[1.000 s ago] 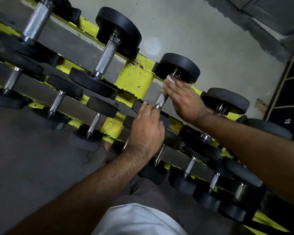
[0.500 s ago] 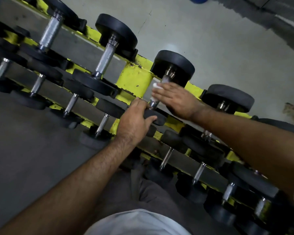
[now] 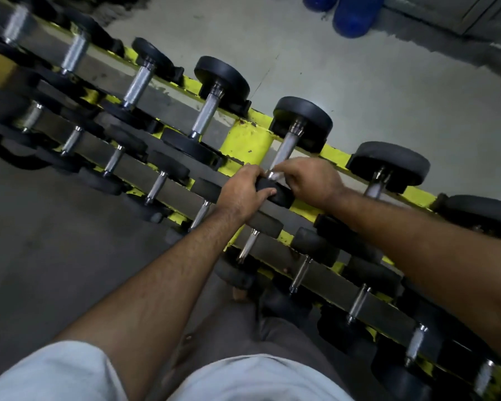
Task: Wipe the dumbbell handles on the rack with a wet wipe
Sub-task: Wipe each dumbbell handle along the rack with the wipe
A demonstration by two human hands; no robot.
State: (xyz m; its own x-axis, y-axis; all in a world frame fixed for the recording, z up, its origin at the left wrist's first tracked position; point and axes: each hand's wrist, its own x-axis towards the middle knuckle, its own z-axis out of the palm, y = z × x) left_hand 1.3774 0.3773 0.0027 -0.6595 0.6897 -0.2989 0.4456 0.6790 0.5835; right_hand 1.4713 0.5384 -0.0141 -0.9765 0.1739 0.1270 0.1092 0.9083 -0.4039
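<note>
Knurled chrome dumbbell handle [image 3: 284, 151] on yellow steel rack [image 3: 245, 143], top rail — left hand [image 3: 240, 192] gripping its round black rubber near head [image 3: 278, 193]; right hand [image 3: 315, 180] pinching crumpled white wet wipe [image 3: 276, 176] against handle's lower end.

The rack [image 3: 245, 143] is yellow, its paint chipped and scuffed with dark marks, with grey steel rails. The dumbbells [image 3: 289, 140] have matte black heads and silver handles. A sliver of white wipe [image 3: 278, 176] shows by the handle. The floor [image 3: 359, 91] is pale grey with faint stains. Two blue containers [image 3: 350, 13] stand behind. The shirt [image 3: 243, 377] is light grey, the trousers [image 3: 258, 334] darker grey.
</note>
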